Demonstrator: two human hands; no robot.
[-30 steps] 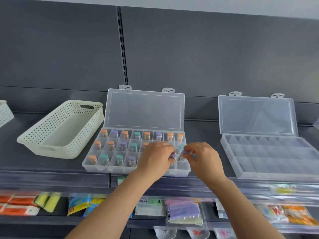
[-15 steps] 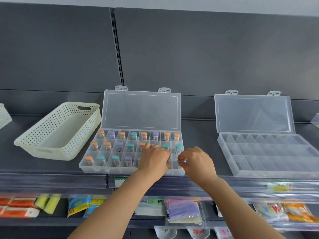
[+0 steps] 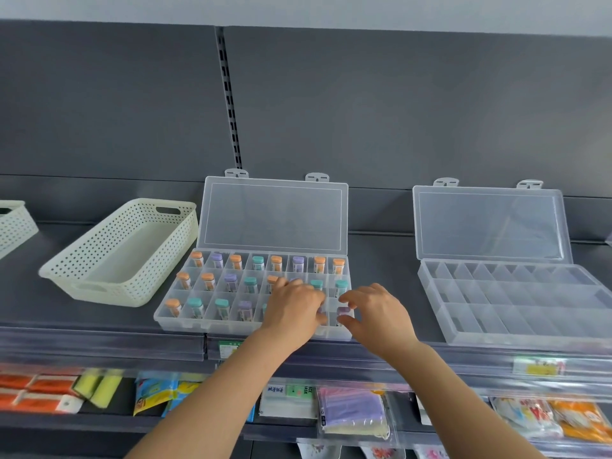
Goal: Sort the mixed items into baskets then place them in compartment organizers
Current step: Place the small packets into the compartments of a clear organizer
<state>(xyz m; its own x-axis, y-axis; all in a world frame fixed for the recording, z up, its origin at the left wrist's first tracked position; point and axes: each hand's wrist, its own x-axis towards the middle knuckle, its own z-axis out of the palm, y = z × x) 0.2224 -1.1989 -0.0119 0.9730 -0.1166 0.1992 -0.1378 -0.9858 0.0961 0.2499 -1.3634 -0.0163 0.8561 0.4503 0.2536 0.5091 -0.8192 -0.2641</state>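
A clear compartment organizer [image 3: 185,321] with its lid up stands on the shelf. It holds several small vials with orange, teal and purple caps. My left hand [image 3: 293,309] lies over its front row, fingers curled down, and what is under them is hidden. My right hand [image 3: 376,314] is at the organizer's front right corner. Its thumb and fingers pinch a purple-capped vial [image 3: 343,312] that stands in the corner compartment. A second clear organizer [image 3: 516,326], open with nothing in it, sits to the right.
A cream perforated basket [image 3: 99,279] holding nothing stands left of the organizers, and the edge of another basket [image 3: 15,223] shows at the far left. Packaged goods [image 3: 354,412] hang on the shelf below. A dark back panel rises behind.
Both hands have dropped from above the middle row to the front row. The purple-capped vial now sits in the front right compartment.
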